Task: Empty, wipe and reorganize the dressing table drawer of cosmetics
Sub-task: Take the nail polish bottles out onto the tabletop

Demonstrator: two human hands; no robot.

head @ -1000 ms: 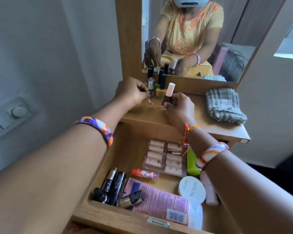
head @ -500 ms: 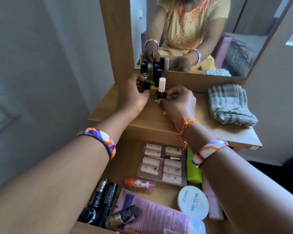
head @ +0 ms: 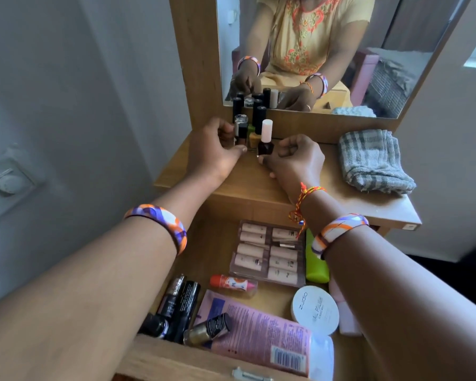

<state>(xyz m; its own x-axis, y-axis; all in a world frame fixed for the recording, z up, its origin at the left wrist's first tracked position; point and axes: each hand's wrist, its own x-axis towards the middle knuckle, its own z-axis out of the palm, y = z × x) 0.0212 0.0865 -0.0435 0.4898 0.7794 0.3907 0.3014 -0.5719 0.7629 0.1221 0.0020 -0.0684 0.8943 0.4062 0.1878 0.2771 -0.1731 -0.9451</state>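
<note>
The dark nail polish bottle with the pale cap (head: 265, 138) stands upright on the counter (head: 248, 185), at the front of a cluster of small bottles (head: 252, 116) just below the mirror (head: 327, 50). The right hand (head: 294, 160) is curled beside it, fingers touching its base; whether it truly grips I cannot tell. The left hand (head: 217, 148) is closed on a clear-capped bottle (head: 241, 130) left of the pale-capped one. Setting each down gently and releasing straight back should keep the tight row from toppling. Right of the pale-capped bottle, bare counter runs to the folded checked cloth (head: 374, 160); toward the person, the counter edge drops to the open drawer (head: 182, 361), still full.
</note>
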